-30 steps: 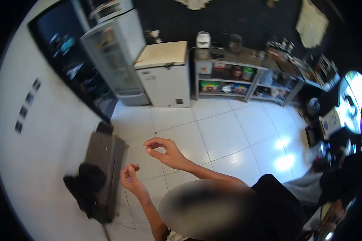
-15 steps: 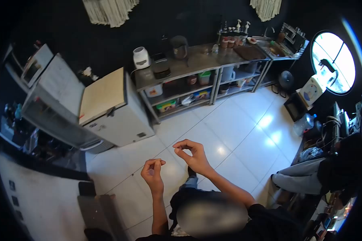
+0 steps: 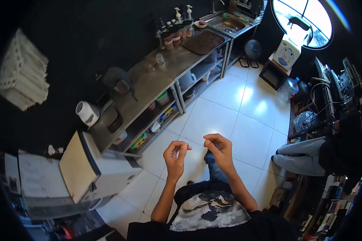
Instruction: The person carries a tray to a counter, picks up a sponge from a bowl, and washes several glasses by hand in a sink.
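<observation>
My left hand point(image 3: 176, 158) is raised in front of my body, with curled fingers and the thumb tip meeting them in a pinch. My right hand point(image 3: 220, 152) is held a short way to its right, its fingers bent and the thumb close to the index fingertip. The two hands face each other without touching, and I see nothing in either one. Beneath them are the tiled floor point(image 3: 213, 116) and my leg in jeans point(image 3: 217, 170).
Along the wall runs a steel counter point(image 3: 149, 86) with shelves, jars point(image 3: 176, 38), a tray point(image 3: 204, 42) and a sink point(image 3: 229, 26). A white chest-like appliance point(image 3: 112, 180) stands left. A person in grey trousers point(image 3: 301, 156) is at the right, near a water jug point(image 3: 287, 90).
My view has turned right and moved closer to the counter and sink. Both hands stay pinched, now nearly level with each other; the left has risen relative to the right.
</observation>
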The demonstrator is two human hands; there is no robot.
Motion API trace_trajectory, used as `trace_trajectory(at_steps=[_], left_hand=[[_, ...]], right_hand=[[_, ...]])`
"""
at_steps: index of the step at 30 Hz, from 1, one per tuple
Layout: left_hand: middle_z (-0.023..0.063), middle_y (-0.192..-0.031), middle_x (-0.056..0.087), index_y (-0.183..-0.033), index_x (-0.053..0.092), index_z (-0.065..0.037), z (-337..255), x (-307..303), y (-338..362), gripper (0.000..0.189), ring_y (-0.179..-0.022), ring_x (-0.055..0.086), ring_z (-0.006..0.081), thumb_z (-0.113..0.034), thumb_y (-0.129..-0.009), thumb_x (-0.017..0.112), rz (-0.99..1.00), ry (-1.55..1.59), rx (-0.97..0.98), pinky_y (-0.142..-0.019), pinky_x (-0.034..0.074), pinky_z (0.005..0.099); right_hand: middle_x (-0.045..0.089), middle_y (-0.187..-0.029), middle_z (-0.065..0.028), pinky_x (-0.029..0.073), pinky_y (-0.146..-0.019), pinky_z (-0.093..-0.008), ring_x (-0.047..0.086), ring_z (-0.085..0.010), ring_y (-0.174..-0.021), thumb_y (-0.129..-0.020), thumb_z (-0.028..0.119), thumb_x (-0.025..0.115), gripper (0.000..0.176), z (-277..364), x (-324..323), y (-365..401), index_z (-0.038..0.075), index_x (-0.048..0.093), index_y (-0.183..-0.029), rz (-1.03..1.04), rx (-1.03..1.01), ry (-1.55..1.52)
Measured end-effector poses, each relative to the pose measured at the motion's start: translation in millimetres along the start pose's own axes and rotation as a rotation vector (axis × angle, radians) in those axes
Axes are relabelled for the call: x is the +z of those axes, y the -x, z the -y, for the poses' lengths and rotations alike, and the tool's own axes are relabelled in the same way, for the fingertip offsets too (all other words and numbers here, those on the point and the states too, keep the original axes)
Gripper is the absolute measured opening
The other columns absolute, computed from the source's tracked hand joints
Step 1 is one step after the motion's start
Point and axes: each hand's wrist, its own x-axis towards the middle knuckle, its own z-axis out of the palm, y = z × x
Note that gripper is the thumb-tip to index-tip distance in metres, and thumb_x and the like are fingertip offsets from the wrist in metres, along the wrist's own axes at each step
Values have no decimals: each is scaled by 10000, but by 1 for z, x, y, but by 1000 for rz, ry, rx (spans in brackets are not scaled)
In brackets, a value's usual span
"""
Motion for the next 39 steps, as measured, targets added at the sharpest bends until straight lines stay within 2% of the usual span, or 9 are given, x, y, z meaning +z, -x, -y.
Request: trace_trajectory(at_steps=[20, 24, 26, 28, 32, 34, 36, 37, 39], left_hand=[[102, -881, 626, -1009, 562, 12, 151, 173, -449, 159, -821, 600, 164, -97, -893, 557, -119, 74, -59, -735, 468, 280], [136, -1164, 585, -1244, 458, 26, 261, 175, -567, 441, -1062, 551, 199, -175, -875, 592, -340, -64, -267, -823, 458, 295], [211, -1278, 492, -1282, 417, 40, 344, 163, -617, 516, -1171, 493, 300, -196, -860, 599, -287, -496, -211, -948, 410, 365], [261, -1299, 449, -1286, 394, 81, 401, 150, -664, 612, -1183, 468, 368, -255, -828, 621, -263, -973, -272, -999, 368, 404], [289, -1279, 453, -1285, 370, 120, 431, 175, -748, 665, -1177, 456, 406, -271, -809, 621, -282, -967, -454, -1024, 339, 414], [269, -1143, 572, -1108, 530, 135, 429, 185, -768, 518, -1117, 526, 333, -252, -781, 637, -316, -1004, -752, -977, 376, 378], [241, -1012, 638, -985, 595, 128, 473, 163, -762, 437, -999, 589, 337, -253, -775, 638, -232, -912, -260, -899, 423, 411], [215, -964, 659, -960, 611, 114, 536, 142, -754, 402, -909, 615, 350, -239, -770, 647, -380, -1244, -133, -844, 447, 410], [215, -985, 654, -976, 608, 112, 471, 180, -753, 409, -937, 608, 345, -236, -766, 649, -367, -1062, -260, -853, 444, 406]], right_hand=[[650, -846, -52, 450, -790, -271, 588, -112, -827, -834, 77, 624, 157, 15, -128, -497, 2, 658, -968, 161, -85, 76], [602, -795, -26, 444, -790, -260, 561, -96, -794, -835, -25, 592, 143, 31, -156, -588, -22, 636, -971, 93, -46, 135], [602, -794, -31, 446, -788, -256, 565, -107, -791, -824, -45, 586, 155, 38, -178, -624, -24, 633, -971, 54, -101, 217], [643, -828, -49, 454, -779, -250, 588, -109, -811, -816, 2, 600, 167, 40, -203, -656, -30, 642, -974, -50, -41, 167], [620, -817, -41, 456, -771, -256, 577, -118, -794, -822, 12, 602, 161, 36, -254, -719, -30, 634, -974, -179, 35, 91], [608, -795, -31, 452, -764, -247, 571, -107, -784, -829, 18, 601, 158, 29, -284, -741, -25, 631, -978, -266, 59, 92], [603, -781, -29, 430, -721, -225, 556, -89, -762, -851, 45, 600, 151, 23, -315, -770, -25, 626, -982, -328, 137, 19], [604, -781, -31, 428, -716, -224, 556, -89, -762, -851, 45, 600, 153, 22, -331, -787, -27, 625, -984, -310, 149, 34], [606, -788, -34, 424, -710, -219, 557, -87, -760, -851, 35, 591, 156, 20, -363, -817, -33, 621, -989, -276, 196, 33]])
